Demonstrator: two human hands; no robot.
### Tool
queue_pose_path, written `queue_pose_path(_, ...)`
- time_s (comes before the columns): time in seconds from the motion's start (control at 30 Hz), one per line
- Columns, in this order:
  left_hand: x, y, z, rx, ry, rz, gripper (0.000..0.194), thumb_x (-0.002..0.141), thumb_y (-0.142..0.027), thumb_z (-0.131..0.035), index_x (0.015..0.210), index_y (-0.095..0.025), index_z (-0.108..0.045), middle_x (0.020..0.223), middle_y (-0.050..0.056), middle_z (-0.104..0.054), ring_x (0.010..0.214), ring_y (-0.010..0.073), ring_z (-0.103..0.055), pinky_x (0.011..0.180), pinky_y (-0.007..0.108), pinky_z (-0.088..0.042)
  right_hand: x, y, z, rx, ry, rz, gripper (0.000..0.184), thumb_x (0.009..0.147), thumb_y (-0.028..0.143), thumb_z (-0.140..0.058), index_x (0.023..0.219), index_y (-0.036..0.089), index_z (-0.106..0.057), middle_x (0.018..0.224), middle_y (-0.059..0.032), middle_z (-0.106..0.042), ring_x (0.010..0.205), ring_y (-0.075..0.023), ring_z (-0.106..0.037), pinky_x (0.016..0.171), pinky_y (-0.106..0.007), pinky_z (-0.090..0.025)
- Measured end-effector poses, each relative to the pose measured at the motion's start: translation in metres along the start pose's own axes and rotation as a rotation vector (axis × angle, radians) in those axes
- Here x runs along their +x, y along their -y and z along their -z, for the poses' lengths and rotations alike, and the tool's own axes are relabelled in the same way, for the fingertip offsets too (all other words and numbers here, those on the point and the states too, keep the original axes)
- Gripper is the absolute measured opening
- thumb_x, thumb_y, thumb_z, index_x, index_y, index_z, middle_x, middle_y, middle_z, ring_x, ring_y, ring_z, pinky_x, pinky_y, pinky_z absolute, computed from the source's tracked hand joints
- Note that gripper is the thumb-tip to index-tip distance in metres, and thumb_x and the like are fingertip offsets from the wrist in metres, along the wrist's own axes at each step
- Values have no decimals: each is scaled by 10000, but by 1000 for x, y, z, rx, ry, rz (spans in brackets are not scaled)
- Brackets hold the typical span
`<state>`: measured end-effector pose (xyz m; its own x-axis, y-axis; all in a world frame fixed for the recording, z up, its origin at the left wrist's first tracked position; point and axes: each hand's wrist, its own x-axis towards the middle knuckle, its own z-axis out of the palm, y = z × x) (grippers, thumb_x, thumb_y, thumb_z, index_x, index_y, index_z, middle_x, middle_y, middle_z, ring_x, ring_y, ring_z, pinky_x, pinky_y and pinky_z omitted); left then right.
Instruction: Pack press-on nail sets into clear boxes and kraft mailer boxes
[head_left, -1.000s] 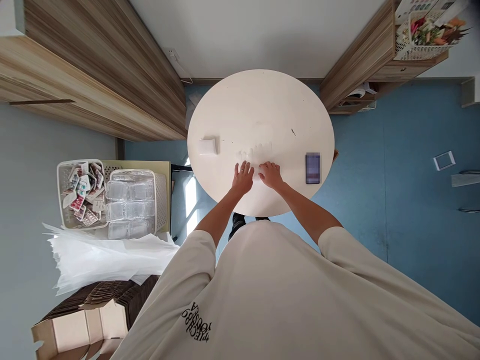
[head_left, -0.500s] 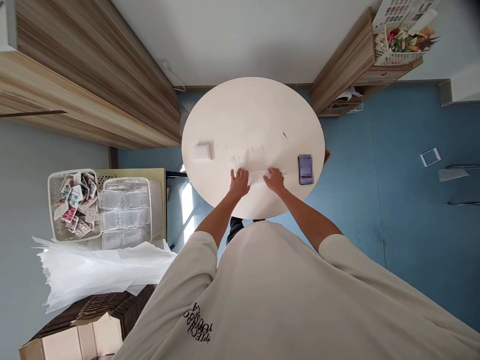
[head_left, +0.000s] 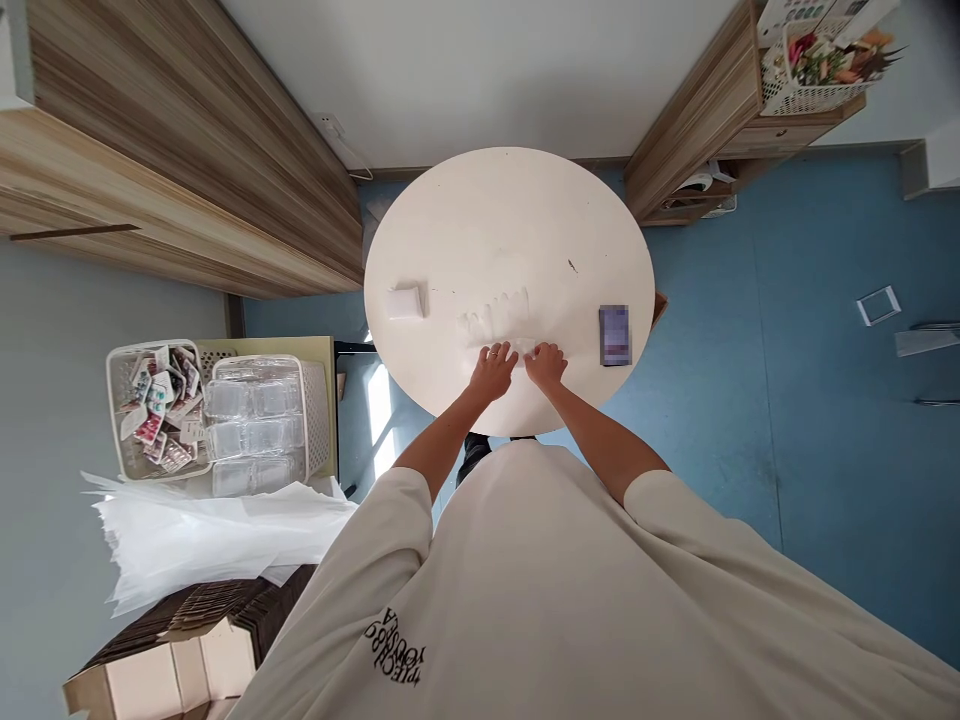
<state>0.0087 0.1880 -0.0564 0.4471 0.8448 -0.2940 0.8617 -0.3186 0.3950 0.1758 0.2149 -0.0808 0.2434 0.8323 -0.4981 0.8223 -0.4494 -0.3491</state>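
A thin, translucent white sheet (head_left: 495, 315) with an uneven far edge lies on the round white table (head_left: 510, 200), in front of both hands. My left hand (head_left: 493, 370) rests at the near edge of this sheet, its fingers bent down onto the material. Just to its right, my right hand (head_left: 545, 366) pinches the same near edge between thumb and fingers. The two hands are close together, with a small gap between them. Whether the sheet is paper, foam or plastic I cannot tell. A small white block-like packet (head_left: 405, 303) lies to the left of the sheet.
A phone with a lit screen (head_left: 615, 335) lies at the table's right. To the left are a basket of small packaged items (head_left: 159, 410), a basket of clear plastic boxes (head_left: 259, 425), white sheets (head_left: 217, 530) and folded cardboard (head_left: 172, 670). A wooden cabinet (head_left: 697, 110) stands at back right.
My left hand has moved right, toward my right hand, narrowing the gap. The fingers of both hands have closed more on the sheet's near edge. The view has shifted slightly.
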Motion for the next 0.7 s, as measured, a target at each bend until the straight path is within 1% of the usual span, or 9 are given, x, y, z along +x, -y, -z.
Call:
queue_pose_path(0.07, 3, -1, -5, 21, 23, 6, 671, 867, -79, -534, 1531, -174, -553, 1648, 212, -468, 1545, 385, -413, 1220, 563, -333, 0, 2, 1, 20, 16, -18, 118, 943, 290, -620, 885, 227, -540, 1171, -126, -631, 1167, -312, -574, 1005, -454, -422)
queue_pose_path(0.13, 6, -1, -8, 44, 35, 24, 703, 848, -62, -524, 1540, -183, -547, 1633, 208, -479, 1530, 391, -421, 1189, 555, -354, 0, 2, 5, 73, 41, -33, 143, 915, 244, -631, 832, 235, -516, 1076, -98, -638, 1056, -275, -603, 917, -405, -455)
queue_pose_path(0.2, 9, -1, -9, 53, 47, 40, 720, 836, -62, -524, 1544, -194, -541, 1619, 199, -486, 1521, 393, -420, 1171, 544, -363, -1, 2, 9, 178, 88, -57, 155, 887, 200, -631, 829, 248, -496, 974, -55, -638, 901, -227, -608, 793, -348, -466)
queue_pose_path(0.27, 12, -2, -8, 44, 55, 67, 728, 829, -73, -532, 1546, -204, -536, 1598, 193, -498, 1512, 395, -420, 1159, 536, -368, -3, 1, 13, 303, 140, -79, 151, 871, 176, -626, 868, 258, -499, 921, -23, -642, 802, -196, -593, 705, -314, -458)
queue_pose_path(0.4, 17, -6, -2, 11, 68, 121, 730, 851, -71, -514, 1573, -173, -495, 1568, 203, -513, 1492, 393, -430, 1150, 524, -378, -7, 2, 20, 440, 182, -54, 194, 834, 160, -639, 976, 257, -548, 977, -16, -688, 836, -190, -625, 699, -295, -482)
queue_pose_path(0.47, 19, -7, 4, -34, 71, 163, 762, 871, -60, -494, 1623, -160, -423, 1570, 202, -514, 1489, 381, -439, 1154, 515, -384, -9, 5, 21, 441, 191, -9, 213, 819, 161, -635, 998, 254, -568, 1002, -19, -702, 859, -194, -635, 703, -294, -488)
queue_pose_path(0.53, 21, -7, 11, -112, 74, 201, 826, 886, -52, -482, 1685, -175, -310, 1570, 191, -523, 1495, 364, -444, 1161, 505, -391, -12, 8, 21, 415, 202, 40, 213, 823, 169, -619, 1013, 256, -579, 997, -14, -705, 846, -194, -635, 686, -294, -486)
queue_pose_path(0.63, 20, -1, 21, -253, 88, 208, 926, 887, -45, -474, 1738, -203, -147, 1545, 174, -565, 1483, 344, -473, 1162, 499, -414, -18, 16, 16, 359, 234, 109, 208, 865, 191, -587, 1058, 267, -589, 951, -3, -701, 802, -194, -634, 659, -299, -481)
queue_pose_path(0.7, 16, 3, 27, -345, 103, 200, 954, 883, -43, -458, 1747, -197, -86, 1528, 171, -589, 1447, 334, -519, 1135, 492, -456, -23, 21, 12, 324, 260, 142, 227, 901, 208, -569, 1117, 272, -597, 933, -5, -702, 795, -201, -644, 662, -306, -490)
